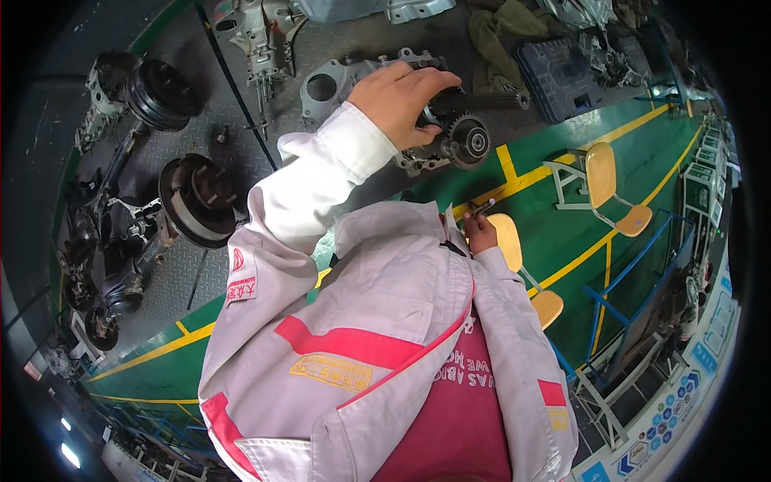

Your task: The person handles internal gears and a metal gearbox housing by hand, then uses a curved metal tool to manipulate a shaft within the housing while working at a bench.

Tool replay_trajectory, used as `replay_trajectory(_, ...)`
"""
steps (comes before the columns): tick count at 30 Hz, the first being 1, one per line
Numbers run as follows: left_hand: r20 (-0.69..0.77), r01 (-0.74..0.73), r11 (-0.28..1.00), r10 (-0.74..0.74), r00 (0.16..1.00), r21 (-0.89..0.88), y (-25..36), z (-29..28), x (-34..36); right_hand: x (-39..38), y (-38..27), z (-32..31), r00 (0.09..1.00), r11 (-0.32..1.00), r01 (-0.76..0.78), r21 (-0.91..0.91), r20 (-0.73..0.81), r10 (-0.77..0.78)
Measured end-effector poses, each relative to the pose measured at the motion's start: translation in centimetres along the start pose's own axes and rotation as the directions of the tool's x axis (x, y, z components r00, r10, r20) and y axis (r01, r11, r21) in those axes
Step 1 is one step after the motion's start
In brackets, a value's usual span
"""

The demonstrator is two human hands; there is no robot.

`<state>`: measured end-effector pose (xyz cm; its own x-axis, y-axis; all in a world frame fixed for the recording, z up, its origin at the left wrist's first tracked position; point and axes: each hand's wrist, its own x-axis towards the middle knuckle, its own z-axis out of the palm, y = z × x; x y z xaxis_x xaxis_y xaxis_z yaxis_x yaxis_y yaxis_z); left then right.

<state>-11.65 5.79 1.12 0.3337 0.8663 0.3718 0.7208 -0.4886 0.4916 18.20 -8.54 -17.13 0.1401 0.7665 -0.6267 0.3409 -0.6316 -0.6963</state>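
- Left hand (399, 98) clamped over gear shaft (462, 132) on desk (241, 145).
- Right hand (479, 231) pinching small metal tool (484, 206).
- Risk: shaft could roll, pinch fingers if left grip slackens.

A green painted floor (554, 233) carries yellow lines (590, 132). Two wooden-seated chairs with grey metal frames (606, 189) stand on it. Blue metal railings (634, 265) stand beside them.

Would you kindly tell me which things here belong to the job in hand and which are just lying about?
In hand:
- left hand on the grey metal gear-and-shaft assembly
- right hand holding a small thin metal tool

Lying about:
- black brake-disc axle assembly
- olive cloth
- dark blue plastic case
- yellow wooden chair
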Motion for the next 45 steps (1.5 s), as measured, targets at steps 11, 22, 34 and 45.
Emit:
replay_trajectory(11,-0.006,0.206,0.97,-0.209,0.978,-0.126,-1.1,0.9,-2.8,-0.2,-0.5,-0.2,0.999,1.0,-0.011,-0.029,-0.042,0.009)
replay_trajectory(22,-0.057,0.803,0.59,-0.807,0.588,-0.084,-18.0,12.1,-19.5,-1.1,-9.0,-4.9,0.954,0.867,0.257,0.427,-0.255,-0.157)
replay_trajectory(34,0.125,0.807,0.192,-0.942,0.31,-0.558,-30.6,16.7,-18.7,-3.5,-29.9,0.5,0.742,0.785,0.616,0.063,-0.38,-0.552)
replay_trajectory(45,0.622,0.596,-0.433,-0.769,0.147,-0.677,-29.8,10.9,-9.2,-4.3,-30.3,1.7,0.803,0.84,0.542,-0.031,-0.277,-0.528)
